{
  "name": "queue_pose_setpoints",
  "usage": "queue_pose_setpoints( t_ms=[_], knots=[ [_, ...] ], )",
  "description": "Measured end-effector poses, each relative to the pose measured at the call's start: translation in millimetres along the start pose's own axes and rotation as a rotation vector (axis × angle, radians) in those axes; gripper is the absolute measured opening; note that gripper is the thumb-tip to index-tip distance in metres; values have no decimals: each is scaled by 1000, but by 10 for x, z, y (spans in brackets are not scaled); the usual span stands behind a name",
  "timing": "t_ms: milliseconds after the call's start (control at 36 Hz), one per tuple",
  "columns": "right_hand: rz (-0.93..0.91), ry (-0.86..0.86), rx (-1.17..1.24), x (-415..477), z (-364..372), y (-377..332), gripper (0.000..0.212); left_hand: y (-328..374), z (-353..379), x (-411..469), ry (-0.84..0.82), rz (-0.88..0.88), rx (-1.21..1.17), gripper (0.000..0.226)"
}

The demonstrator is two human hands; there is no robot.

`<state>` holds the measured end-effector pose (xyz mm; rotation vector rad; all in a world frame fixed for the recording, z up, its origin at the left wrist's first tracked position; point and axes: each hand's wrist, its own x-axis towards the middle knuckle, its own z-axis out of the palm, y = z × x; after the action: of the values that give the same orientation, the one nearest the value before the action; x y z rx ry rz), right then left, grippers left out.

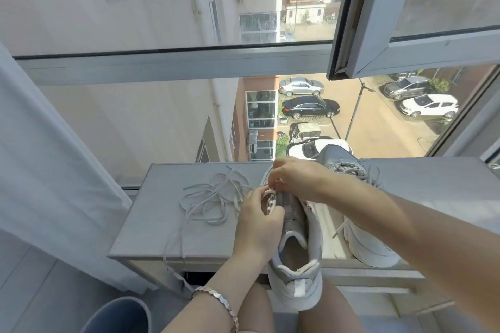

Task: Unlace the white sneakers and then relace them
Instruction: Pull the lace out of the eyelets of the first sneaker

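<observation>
— Bracelet (216,301) wrist is closest, so left hand (257,222) first: what's it doing?
— Your left hand is curled round the eyelet flap of the near sneaker (296,259), steadying it. That sneaker sits heel toward you between your knees, toe end up on the ledge (151,224).
— Right hand?
— Your right hand (295,178) is over the toe-end eyelets, fingertips pinched on the lace (213,197).
— Which step?
— Most of the lace lies heaped on the ledge left of the sneaker, one end dangling over the front edge. Upper eyelets look empty. So you're at the bottom row: last pull-out or first thread-in, can't tell which.
— Second sneaker (362,227)?
— It's on the ledge to your right. It looks laced, not started by my read.
— Next move?
— Hold the flap spread, work the lace tip cleanly through that bottom eyelet, and even out both ends. Mind the dangling end, since a tug could drag the heap off.
</observation>
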<state>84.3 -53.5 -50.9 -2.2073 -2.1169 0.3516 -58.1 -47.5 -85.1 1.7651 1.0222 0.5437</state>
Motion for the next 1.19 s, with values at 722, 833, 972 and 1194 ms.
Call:
queue_pose_setpoints(
  t_ms=[722,833,972,1194],
  knots=[
    [-93,-27,-27,31,28,85,26,-29,33,-33,-25,14,40,42],
    [-63,12,-70,52,41,92,21,-42,41,-27,-29,16,39,43],
    [197,208,198,12,138,59,22,-17,43,-35,-31,7,55,60],
    [549,242,540,158,194,186,21,-10,57,-33,-60,2,77,64]
  ],
)
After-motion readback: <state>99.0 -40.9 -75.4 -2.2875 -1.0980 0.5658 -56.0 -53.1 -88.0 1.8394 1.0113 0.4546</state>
